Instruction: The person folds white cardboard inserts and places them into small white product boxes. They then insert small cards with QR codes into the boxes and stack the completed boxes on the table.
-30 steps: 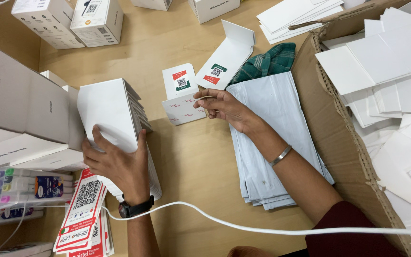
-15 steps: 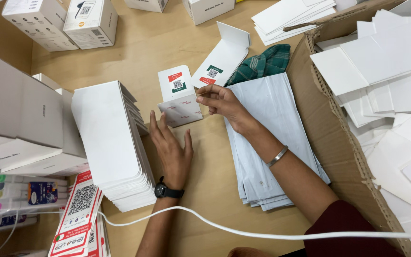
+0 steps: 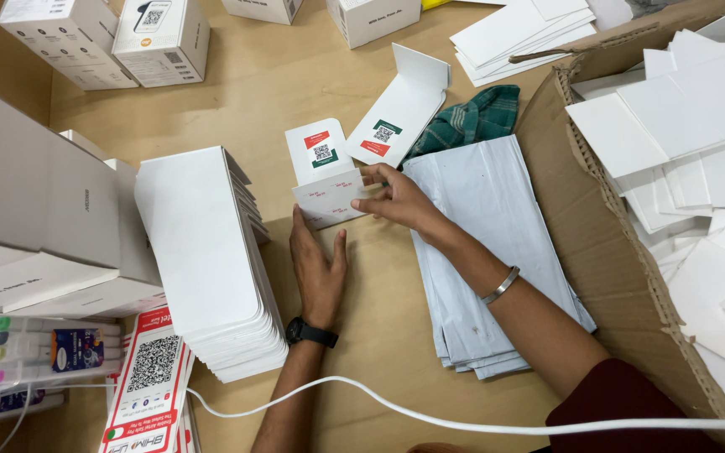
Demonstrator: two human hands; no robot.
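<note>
Fingers (image 3: pixel 372 186) of the right hand (image 3: pixel 398 201) pinch the small white folded card (image 3: pixel 333 195); left hand (image 3: pixel 316 267) lies flat, open, below it on the wooden surface (image 3: pixel 279 92), apparently mid-fold; pressing the crease likely needs steady alignment.

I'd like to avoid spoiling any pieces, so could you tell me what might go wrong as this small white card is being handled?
The right hand pinches the small white card only by one edge, so it could bend or crease. The left hand lies flat close to the tall leaning stack of white cards; a nudge might slide it over. The white cable runs across both forearms and could snag.
</note>
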